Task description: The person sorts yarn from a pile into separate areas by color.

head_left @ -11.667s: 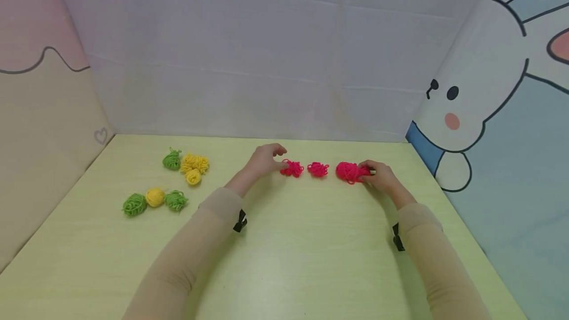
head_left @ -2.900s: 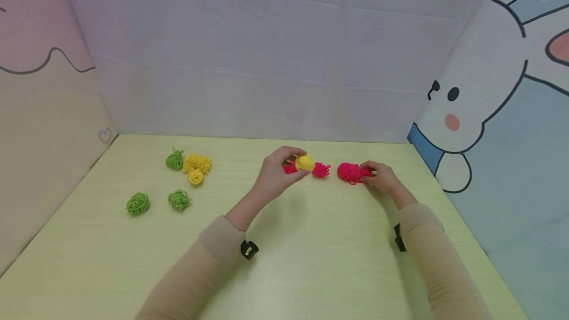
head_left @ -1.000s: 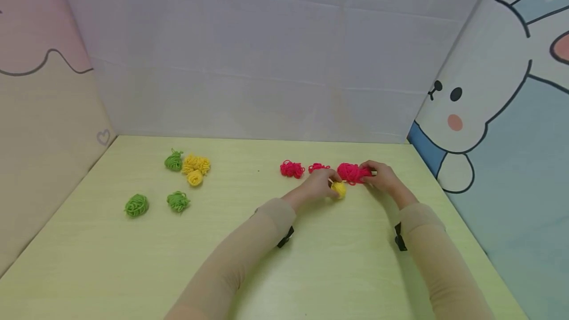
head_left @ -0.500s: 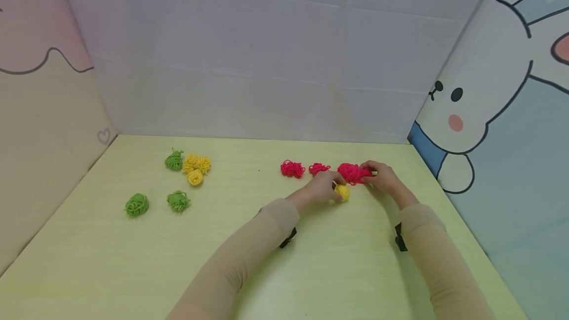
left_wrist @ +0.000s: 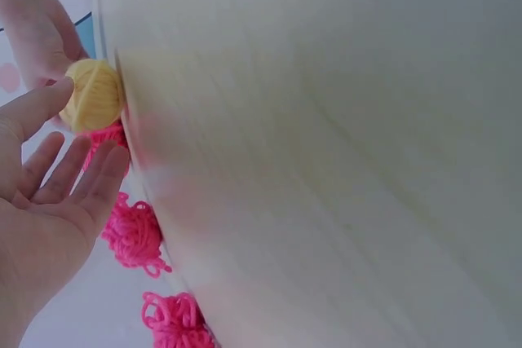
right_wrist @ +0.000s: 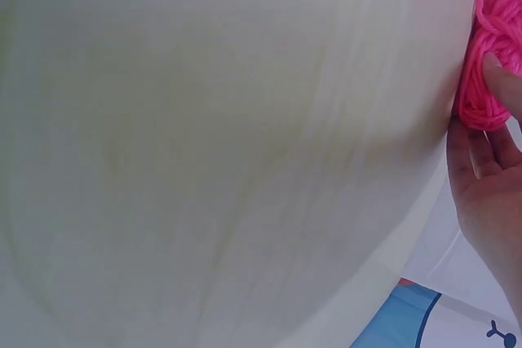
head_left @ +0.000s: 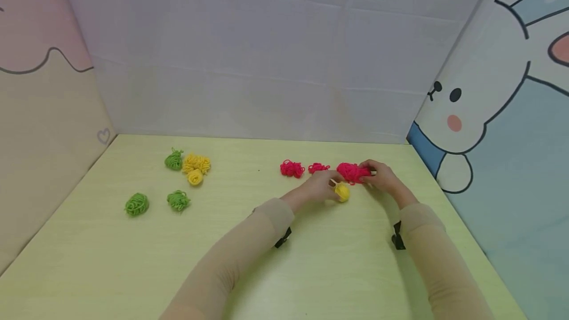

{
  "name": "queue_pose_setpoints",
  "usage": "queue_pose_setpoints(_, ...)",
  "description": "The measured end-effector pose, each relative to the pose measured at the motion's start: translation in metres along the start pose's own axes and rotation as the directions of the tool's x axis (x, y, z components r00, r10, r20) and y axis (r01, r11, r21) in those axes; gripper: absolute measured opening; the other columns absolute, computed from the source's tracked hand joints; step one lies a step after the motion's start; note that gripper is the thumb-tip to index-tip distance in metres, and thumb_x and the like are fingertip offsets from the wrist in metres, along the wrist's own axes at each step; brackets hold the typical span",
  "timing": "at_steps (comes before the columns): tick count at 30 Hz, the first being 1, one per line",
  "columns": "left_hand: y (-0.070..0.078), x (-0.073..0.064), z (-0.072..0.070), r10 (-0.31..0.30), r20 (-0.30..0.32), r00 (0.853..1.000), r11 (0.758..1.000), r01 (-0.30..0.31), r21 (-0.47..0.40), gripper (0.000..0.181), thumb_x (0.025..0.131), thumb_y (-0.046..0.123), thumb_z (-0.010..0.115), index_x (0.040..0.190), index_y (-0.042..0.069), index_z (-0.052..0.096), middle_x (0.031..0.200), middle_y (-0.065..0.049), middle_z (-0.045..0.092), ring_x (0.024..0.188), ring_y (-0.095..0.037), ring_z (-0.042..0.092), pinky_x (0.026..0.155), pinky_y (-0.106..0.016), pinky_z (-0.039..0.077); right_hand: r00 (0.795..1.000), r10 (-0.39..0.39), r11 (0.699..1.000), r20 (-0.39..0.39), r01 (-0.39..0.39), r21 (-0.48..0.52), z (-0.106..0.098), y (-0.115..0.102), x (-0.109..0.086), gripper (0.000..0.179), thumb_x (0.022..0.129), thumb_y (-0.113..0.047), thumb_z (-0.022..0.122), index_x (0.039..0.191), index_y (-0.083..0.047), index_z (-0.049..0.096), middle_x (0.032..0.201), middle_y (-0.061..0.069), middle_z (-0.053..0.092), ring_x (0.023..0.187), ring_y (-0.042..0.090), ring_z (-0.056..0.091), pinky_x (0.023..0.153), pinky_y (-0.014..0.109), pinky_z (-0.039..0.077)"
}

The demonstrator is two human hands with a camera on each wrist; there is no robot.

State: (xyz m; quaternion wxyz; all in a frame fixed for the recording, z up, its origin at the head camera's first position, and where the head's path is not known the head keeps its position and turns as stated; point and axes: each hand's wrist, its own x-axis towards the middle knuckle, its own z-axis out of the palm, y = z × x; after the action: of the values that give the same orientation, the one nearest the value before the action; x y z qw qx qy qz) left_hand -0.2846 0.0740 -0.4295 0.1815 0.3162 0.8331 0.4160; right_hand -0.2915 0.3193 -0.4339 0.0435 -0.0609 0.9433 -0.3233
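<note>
1. Lying on the table (head_left: 284, 270) at the left hand (head_left: 317, 186), the yellow ball (head_left: 342, 192) is flanked by loosely parted thumb and fingers; whether it is touched cannot be told.
2. The large pink ball (head_left: 351, 173) is gripped by the right hand (head_left: 381, 177), thumb against fingers.
3. Beyond the left hand, 2 smaller pink bundles (head_left: 292, 169) are placed.
4. Well left of it, 3 green balls (head_left: 136, 204) and yellow bundles (head_left: 196, 163) are laid.

The left arm (head_left: 231, 256) and right arm (head_left: 437, 260) stretch toward the far edge of the tabletop (head_left: 338, 270). The left hand (head_left: 319, 186) has its thumb apart from loosely extended fingers; the right hand (head_left: 381, 176), nearer the right edge, pinches between thumb and fingers.
</note>
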Motion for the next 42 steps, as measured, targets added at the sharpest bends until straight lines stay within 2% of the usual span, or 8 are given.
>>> queue_pose_setpoints(4, 0.001, -0.005, -0.008, 0.013, -0.007, 1.000, 0.998, -0.013, 0.063, 0.051, 0.083, 0.020, 0.073, 0.129, 0.014, 0.055, 0.126, -0.001, 0.057, 0.114, -0.017, 0.054, 0.088, -0.023, 0.050, 1.000, 0.013, 1.000, 0.014, -0.013, 0.006, -0.001, -0.002, -0.001, 0.033, 0.089, -0.008, 0.064, 0.119, 0.002, 0.052, 0.121, 0.026, 0.053, 0.118, 0.045, 0.045, 0.101, 0.054, 0.039)
queue_pose_setpoints(12, 0.001, -0.019, -0.030, 0.063, -0.042, 0.997, 0.991, -0.058, 0.122, 0.048, 0.086, 0.015, 0.070, 0.130, 0.012, 0.054, 0.128, -0.006, 0.057, 0.115, -0.019, 0.054, 0.095, -0.026, 0.047, 0.999, 0.047, 0.999, 0.020, -0.048, 0.016, -0.004, -0.008, -0.005, 0.038, 0.089, -0.008, 0.063, 0.124, 0.000, 0.050, 0.127, 0.025, 0.050, 0.122, 0.044, 0.042, 0.102, 0.055, 0.038)
queue_pose_setpoints(19, -0.001, -0.039, -0.058, 0.097, -0.097, 0.991, 0.982, -0.079, 0.169, 0.047, 0.085, 0.015, 0.070, 0.128, 0.005, 0.055, 0.126, -0.009, 0.059, 0.114, -0.025, 0.055, 0.095, -0.032, 0.047, 0.999, 0.031, 1.000, 0.014, -0.031, 0.001, -0.008, -0.017, -0.012, 0.046, 0.090, -0.011, 0.063, 0.132, -0.002, 0.046, 0.133, 0.025, 0.045, 0.125, 0.046, 0.039, 0.102, 0.058, 0.036)
queue_pose_setpoints(24, -0.004, -0.056, -0.081, 0.094, -0.145, 0.985, 0.982, -0.068, 0.174, 0.048, 0.085, 0.016, 0.070, 0.129, 0.007, 0.054, 0.128, -0.010, 0.057, 0.116, -0.025, 0.053, 0.095, -0.035, 0.048, 0.999, 0.020, 0.998, -0.038, -0.022, -0.061, -0.013, -0.023, -0.018, 0.045, 0.090, -0.012, 0.062, 0.132, -0.003, 0.048, 0.137, 0.025, 0.043, 0.125, 0.045, 0.037, 0.099, 0.060, 0.038)
queue_pose_setpoints(33, -0.019, -0.092, -0.119, 0.107, -0.238, 0.965, 0.972, -0.051, 0.231, 0.048, 0.085, 0.016, 0.071, 0.129, 0.007, 0.055, 0.126, -0.009, 0.058, 0.115, -0.025, 0.053, 0.100, -0.040, 0.044, 0.994, -0.042, 0.996, -0.100, 0.033, -0.088, -0.019, -0.038, -0.031, 0.044, 0.091, -0.014, 0.062, 0.131, -0.002, 0.049, 0.135, 0.023, 0.046, 0.122, 0.043, 0.042, 0.099, 0.059, 0.039)
queue_pose_setpoints(38, -0.031, -0.110, -0.134, 0.100, -0.294, 0.951, 0.976, -0.037, 0.212, 0.048, 0.085, 0.018, 0.071, 0.129, 0.008, 0.055, 0.126, -0.008, 0.058, 0.117, -0.025, 0.053, 0.102, -0.042, 0.042, 0.995, -0.029, 0.999, -0.096, 0.026, -0.039, -0.018, -0.049, -0.039, 0.043, 0.092, -0.017, 0.062, 0.131, -0.004, 0.049, 0.133, 0.021, 0.049, 0.121, 0.041, 0.045, 0.098, 0.056, 0.042)
queue_pose_setpoints(42, -0.035, -0.126, -0.146, 0.094, -0.345, 0.934, 0.981, -0.027, 0.193, 0.048, 0.085, 0.018, 0.071, 0.129, 0.009, 0.055, 0.127, -0.008, 0.058, 0.118, -0.025, 0.052, 0.102, -0.042, 0.042, 0.996, -0.020, 1.000, -0.091, 0.020, 0.006, -0.015, -0.056, -0.046, 0.046, 0.092, -0.020, 0.062, 0.132, -0.004, 0.048, 0.133, 0.021, 0.049, 0.120, 0.040, 0.047, 0.097, 0.052, 0.044)
